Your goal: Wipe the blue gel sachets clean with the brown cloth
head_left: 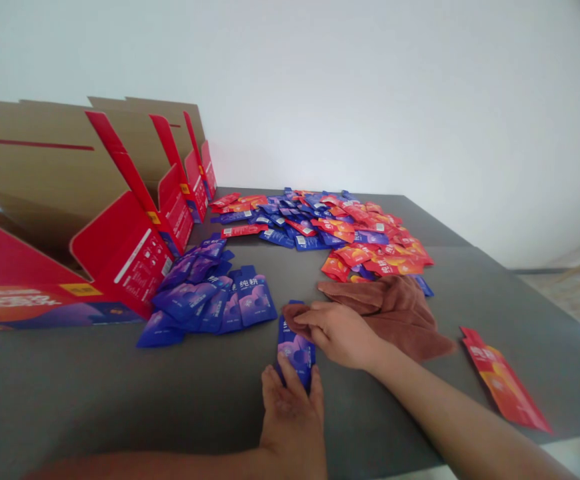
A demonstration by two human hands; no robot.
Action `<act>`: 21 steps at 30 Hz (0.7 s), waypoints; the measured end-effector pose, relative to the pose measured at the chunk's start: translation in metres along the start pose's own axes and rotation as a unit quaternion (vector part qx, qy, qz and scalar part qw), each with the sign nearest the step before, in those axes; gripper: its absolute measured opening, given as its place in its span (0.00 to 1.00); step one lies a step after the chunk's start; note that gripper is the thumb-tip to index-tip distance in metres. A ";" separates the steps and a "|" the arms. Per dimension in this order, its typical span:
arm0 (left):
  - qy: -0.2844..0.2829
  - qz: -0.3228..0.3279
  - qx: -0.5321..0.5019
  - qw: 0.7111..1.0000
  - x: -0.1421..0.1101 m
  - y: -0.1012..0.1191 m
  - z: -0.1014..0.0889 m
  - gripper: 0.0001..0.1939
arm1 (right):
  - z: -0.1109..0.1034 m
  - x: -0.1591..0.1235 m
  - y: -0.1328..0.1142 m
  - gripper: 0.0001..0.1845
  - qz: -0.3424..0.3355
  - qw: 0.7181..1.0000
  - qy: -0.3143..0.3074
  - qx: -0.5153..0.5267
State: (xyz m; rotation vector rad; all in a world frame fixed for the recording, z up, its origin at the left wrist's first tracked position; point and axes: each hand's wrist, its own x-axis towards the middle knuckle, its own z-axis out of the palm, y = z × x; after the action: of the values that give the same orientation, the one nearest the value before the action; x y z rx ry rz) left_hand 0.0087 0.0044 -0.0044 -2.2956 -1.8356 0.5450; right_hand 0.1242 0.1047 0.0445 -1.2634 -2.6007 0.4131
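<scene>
A blue pouch (297,345) with a purple print lies flat on the grey table. My left hand (293,407) grips its near end, thumb and fingers along the edges and top. Bunched in the closed fingers of my right hand (343,333) is a corner of a brown cloth (407,313), which touches the pouch's far end. The rest of the cloth spreads to the right, beside the mixed pile. To the left, several blue pouches (210,297) lie overlapping in a loose heap.
Open red cartons (130,260) stand in a row on the left, flaps up. A large pile of blue and red-orange pouches (320,223) covers the far table. One red-orange pouch (503,380) lies alone near the right edge. A white wall rises behind.
</scene>
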 end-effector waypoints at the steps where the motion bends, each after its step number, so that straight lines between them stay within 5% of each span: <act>1: 0.003 -0.002 0.003 1.000 0.000 0.000 0.000 0.27 | 0.000 0.000 0.000 0.14 -0.006 1.000 -0.002 -0.002; 12: -0.014 0.012 0.020 1.000 -0.002 0.001 -0.002 0.30 | -0.004 -0.003 -0.009 0.13 -0.144 0.985 -0.071 0.058; 21: 0.012 0.002 0.008 1.000 -0.002 -0.002 -0.007 0.30 | 0.001 0.002 -0.002 0.17 0.006 1.000 -0.009 0.011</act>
State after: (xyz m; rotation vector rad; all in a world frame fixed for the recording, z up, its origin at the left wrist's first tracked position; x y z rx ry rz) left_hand 0.0092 0.0032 0.0027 -2.2852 -1.8103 0.5290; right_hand 0.1209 0.1048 0.0443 -1.2736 -2.5983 0.4552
